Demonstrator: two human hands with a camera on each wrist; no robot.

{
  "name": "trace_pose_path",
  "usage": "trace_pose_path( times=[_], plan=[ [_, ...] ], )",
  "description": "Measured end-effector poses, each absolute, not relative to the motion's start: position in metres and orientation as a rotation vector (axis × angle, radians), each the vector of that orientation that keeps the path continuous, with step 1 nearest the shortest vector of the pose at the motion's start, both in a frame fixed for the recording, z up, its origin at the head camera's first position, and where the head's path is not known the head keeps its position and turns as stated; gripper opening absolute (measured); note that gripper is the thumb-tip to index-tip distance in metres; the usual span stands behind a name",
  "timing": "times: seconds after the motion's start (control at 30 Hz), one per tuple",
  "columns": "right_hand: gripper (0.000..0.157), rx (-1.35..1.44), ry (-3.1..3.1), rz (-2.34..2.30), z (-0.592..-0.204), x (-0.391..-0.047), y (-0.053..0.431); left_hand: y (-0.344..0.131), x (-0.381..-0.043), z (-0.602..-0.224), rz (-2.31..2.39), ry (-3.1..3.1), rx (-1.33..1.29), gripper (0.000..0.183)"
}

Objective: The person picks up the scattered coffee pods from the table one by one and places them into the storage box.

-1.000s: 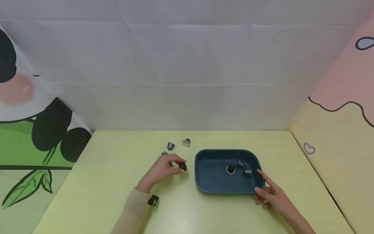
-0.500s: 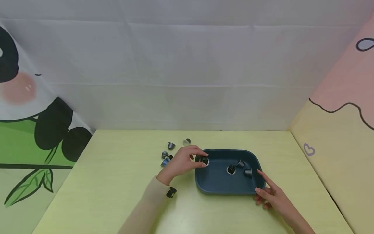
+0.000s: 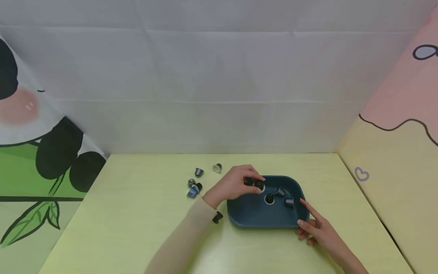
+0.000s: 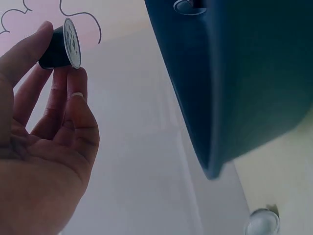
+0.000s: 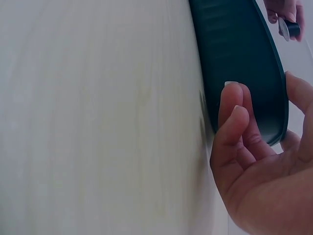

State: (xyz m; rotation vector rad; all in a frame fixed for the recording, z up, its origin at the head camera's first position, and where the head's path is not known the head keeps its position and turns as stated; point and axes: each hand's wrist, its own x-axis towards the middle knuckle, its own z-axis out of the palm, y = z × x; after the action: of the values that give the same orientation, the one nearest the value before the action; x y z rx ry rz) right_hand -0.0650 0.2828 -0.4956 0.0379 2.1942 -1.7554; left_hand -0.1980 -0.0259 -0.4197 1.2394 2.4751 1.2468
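Capsule (image 3: 260, 185) is pinched by the left hand (image 3: 233, 184), thumb against fingers, above the tray (image 3: 251, 213); axis near upright, dark base (image 4: 53, 52) up, lid (image 4: 73, 43) down. Left wrist view alone shows the lid's printed face. Right hand (image 3: 319, 227), partly curled, grips the tray's near right corner. Head view alone shows all three capsules (image 3: 289, 203) inside the tray.

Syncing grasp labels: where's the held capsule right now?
In the head view, the held capsule is pinched by the left hand above the blue tray, nearest the black capsule standing inside.
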Motion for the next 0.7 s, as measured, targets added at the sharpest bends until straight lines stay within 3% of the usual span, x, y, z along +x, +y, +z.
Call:
trace_pose_path(
  times=[0.7],
  plan=[
    [0.075,0.061,2.205,-1.757,-0.498,-0.067,0.28,0.042,-0.21,-0.426,1.158,2.47,1.23,0.032]
  ],
)
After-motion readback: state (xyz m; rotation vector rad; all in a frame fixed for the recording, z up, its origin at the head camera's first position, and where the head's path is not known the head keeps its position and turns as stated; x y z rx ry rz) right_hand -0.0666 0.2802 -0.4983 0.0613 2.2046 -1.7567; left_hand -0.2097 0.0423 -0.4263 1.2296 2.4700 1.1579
